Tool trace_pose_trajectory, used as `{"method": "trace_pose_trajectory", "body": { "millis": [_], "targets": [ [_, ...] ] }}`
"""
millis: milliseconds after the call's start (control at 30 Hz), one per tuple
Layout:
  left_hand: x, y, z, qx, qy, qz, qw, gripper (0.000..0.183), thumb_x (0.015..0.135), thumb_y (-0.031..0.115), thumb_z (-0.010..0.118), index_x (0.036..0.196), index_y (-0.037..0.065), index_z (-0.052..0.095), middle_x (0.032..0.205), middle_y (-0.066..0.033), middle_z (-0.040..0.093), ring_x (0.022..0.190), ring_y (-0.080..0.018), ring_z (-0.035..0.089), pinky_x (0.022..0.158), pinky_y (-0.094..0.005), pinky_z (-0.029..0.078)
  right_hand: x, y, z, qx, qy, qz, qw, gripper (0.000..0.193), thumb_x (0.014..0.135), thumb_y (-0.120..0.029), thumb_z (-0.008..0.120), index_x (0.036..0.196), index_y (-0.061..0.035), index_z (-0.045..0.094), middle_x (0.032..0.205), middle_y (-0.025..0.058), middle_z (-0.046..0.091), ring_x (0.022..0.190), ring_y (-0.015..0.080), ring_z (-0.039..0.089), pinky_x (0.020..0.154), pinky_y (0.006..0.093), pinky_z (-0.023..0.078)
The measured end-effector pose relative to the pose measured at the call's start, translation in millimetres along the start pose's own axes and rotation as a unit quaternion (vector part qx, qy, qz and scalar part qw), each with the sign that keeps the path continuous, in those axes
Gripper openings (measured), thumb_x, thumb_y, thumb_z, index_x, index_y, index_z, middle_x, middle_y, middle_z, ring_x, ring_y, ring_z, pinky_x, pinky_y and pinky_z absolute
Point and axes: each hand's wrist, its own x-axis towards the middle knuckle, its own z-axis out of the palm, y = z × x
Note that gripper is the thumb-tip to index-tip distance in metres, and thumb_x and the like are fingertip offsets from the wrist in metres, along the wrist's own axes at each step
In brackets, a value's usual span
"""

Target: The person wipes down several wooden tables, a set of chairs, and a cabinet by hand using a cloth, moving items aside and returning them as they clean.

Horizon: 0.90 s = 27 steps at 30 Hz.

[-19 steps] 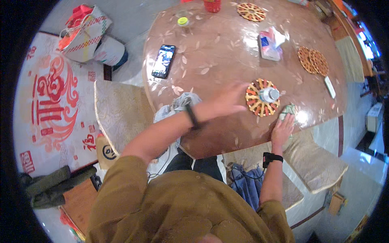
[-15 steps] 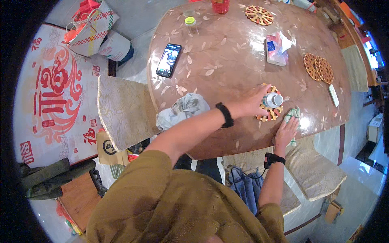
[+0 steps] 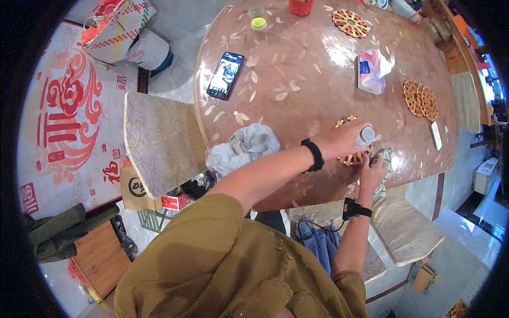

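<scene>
My left hand (image 3: 343, 140) reaches across the table and is wrapped round a small bottle with a pale grey-white cap (image 3: 367, 134). The bottle is over a round wooden trivet (image 3: 350, 159) of dark and light pieces, mostly covered by the hand; whether it touches the trivet cannot be told. Close to its right, my right hand (image 3: 373, 174) is closed on a green-and-white cloth (image 3: 388, 164), its thumb and fingertips near the bottle. Part of the cloth is hidden beneath that hand.
On the brown table (image 3: 297, 114) are a phone (image 3: 225, 75), a crumpled whitish cloth (image 3: 245, 148), a tissue pack (image 3: 373, 74), a trivet (image 3: 350, 23), two overlapping trivets (image 3: 420, 99), a white remote-like object (image 3: 436, 135) and a yellow-lidded jar (image 3: 259, 23). Chairs (image 3: 159, 143) stand round it.
My left hand has tilted the bottle so its cap faces more upward. My right hand has gone from lying flat on the cloth to curled fingers gathering it, nearer the bottle. The view has shifted slightly.
</scene>
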Motion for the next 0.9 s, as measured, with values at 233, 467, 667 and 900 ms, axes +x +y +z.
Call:
{"method": "trace_pose_trajectory", "body": {
  "millis": [233, 467, 667, 900],
  "targets": [
    [-39, 53, -98, -0.068, -0.076, -0.063, 0.993, 0.056, 0.072, 0.015, 0.076, 0.122, 0.005, 0.052, 0.121, -0.0167, 0.058, 0.114, -0.0315, 0.057, 0.097, -0.0389, 0.045, 21, -5, 21, 0.008, -0.012, -0.126, 0.992, 0.073, 0.067, -0.027, 0.082, 0.127, 0.0007, 0.049, 0.115, 0.0165, 0.056, 0.110, 0.0357, 0.051, 0.094, 0.0437, 0.043],
    [-108, 57, -186, -0.021, -0.087, -0.109, 0.990, 0.062, 0.071, 0.018, 0.078, 0.127, 0.007, 0.051, 0.124, -0.0161, 0.058, 0.115, -0.0325, 0.056, 0.097, -0.0397, 0.045, 57, -3, 24, 0.152, -0.178, 0.119, 0.965, 0.074, 0.059, -0.023, 0.087, 0.121, -0.0024, 0.052, 0.102, 0.0152, 0.066, 0.095, 0.0300, 0.064, 0.079, 0.0385, 0.052],
    [-144, 43, -244, 0.004, -0.085, -0.191, 0.978, 0.065, 0.071, 0.015, 0.079, 0.129, 0.007, 0.050, 0.125, -0.0147, 0.058, 0.117, -0.0287, 0.056, 0.099, -0.0375, 0.044, 70, -90, -26, 0.389, -0.251, 0.203, 0.862, 0.029, 0.091, -0.014, 0.062, 0.118, -0.0054, 0.054, 0.099, 0.0030, 0.060, 0.084, 0.0118, 0.061, 0.068, 0.0240, 0.054],
    [-140, 29, -274, 0.015, -0.083, -0.178, 0.980, 0.062, 0.073, 0.020, 0.078, 0.128, 0.006, 0.052, 0.123, -0.0152, 0.059, 0.115, -0.0296, 0.058, 0.096, -0.0367, 0.046, 122, -173, 26, 0.593, -0.161, 0.166, 0.771, 0.026, 0.092, -0.016, 0.059, 0.116, -0.0058, 0.055, 0.108, 0.0066, 0.062, 0.095, 0.0167, 0.064, 0.078, 0.0301, 0.055]
  ]
}}
